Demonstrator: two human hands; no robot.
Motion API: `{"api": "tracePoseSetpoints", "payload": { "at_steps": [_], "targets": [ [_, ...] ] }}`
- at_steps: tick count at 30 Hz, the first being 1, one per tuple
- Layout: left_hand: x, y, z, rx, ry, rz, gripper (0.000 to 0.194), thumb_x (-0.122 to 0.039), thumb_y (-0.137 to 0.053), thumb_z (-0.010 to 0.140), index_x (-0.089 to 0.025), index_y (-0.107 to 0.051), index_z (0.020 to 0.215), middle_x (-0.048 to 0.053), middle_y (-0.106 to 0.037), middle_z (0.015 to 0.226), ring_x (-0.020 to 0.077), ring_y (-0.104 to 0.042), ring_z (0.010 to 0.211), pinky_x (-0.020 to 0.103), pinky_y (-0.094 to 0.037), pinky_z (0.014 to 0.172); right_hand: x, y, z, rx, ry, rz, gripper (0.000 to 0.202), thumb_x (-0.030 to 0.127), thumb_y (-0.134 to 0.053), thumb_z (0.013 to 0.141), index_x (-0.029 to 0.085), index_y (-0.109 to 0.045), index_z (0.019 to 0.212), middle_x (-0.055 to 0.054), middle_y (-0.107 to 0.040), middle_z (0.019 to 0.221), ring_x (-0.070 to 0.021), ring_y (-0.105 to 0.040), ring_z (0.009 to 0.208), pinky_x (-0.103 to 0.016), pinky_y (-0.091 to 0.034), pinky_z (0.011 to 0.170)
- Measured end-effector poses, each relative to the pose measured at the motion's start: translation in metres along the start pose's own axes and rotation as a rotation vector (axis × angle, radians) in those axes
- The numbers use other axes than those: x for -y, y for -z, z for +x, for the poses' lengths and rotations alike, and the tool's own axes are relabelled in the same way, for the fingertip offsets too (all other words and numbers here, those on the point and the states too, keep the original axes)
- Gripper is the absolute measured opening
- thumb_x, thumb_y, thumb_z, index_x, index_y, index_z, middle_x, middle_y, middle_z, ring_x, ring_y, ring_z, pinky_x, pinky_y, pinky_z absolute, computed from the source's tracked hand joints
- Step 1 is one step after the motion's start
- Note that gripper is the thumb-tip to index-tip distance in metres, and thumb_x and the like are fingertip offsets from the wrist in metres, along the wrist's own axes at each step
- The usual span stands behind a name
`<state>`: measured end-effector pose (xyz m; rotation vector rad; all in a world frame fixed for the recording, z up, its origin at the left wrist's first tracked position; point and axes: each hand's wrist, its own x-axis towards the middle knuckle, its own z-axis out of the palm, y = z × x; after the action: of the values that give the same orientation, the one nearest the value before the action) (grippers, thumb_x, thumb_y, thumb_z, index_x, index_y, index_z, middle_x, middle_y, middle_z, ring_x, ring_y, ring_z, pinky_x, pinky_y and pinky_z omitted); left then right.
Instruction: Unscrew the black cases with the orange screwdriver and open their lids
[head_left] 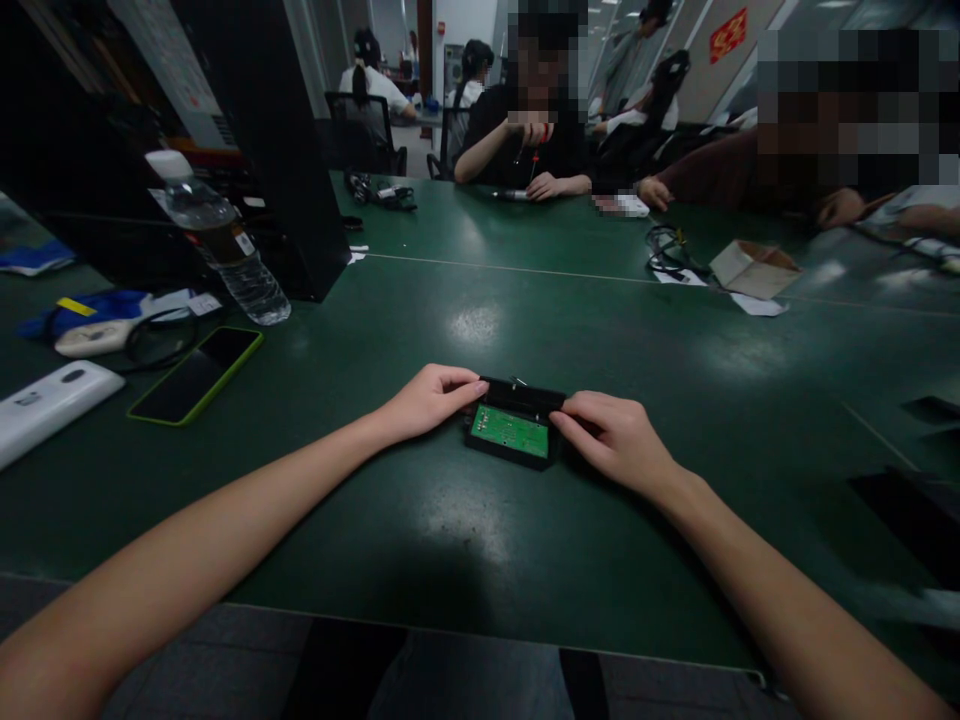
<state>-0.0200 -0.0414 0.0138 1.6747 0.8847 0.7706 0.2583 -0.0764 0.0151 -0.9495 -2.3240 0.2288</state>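
A small black plastic case point(525, 398) with a green circuit board point(511, 430) lying in it rests on the dark green table point(450, 520) in front of me. My left hand point(426, 400) pinches the case's left end with fingertips on its upper edge. My right hand point(616, 440) grips the case's right end, fingers curled over the side. A small metal piece sticks up at the case's far edge.
At the left lie a phone in a green bumper point(196, 374), a white device point(45, 404), a water bottle point(221, 240) and a black monitor back point(262, 140). Across the table sit other people, with cables point(671, 255) and a cardboard box point(754, 268).
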Motion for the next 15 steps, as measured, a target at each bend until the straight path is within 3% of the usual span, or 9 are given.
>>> {"api": "tracePoseSetpoints", "payload": {
  "at_steps": [8,15],
  "targets": [
    [0.0053,-0.0028,0.0023,-0.076,0.048,-0.129,0.034,-0.046,-0.068,0.086,-0.012,-0.074,0.089,0.004,-0.070,0.082,0.0142,-0.061,0.075,0.028,-0.049,0.072,-0.0024,-0.0009,-0.0015,-0.017,0.020,-0.030,0.019,0.026,-0.055,0.099,0.017,-0.066,0.086,-0.002,-0.067,0.075,-0.0138,-0.062,0.068,-0.028,-0.048,0.065],
    [0.0034,-0.0031,0.0026,-0.076,0.061,-0.137,0.033,-0.043,-0.069,0.085,-0.012,-0.075,0.088,0.004,-0.070,0.081,0.0140,-0.061,0.075,0.027,-0.048,0.072,-0.0029,-0.0003,-0.0010,-0.005,0.000,-0.021,0.022,0.026,-0.054,0.100,0.017,-0.068,0.086,-0.004,-0.069,0.076,-0.0141,-0.063,0.068,-0.029,-0.049,0.066]
  ]
}}
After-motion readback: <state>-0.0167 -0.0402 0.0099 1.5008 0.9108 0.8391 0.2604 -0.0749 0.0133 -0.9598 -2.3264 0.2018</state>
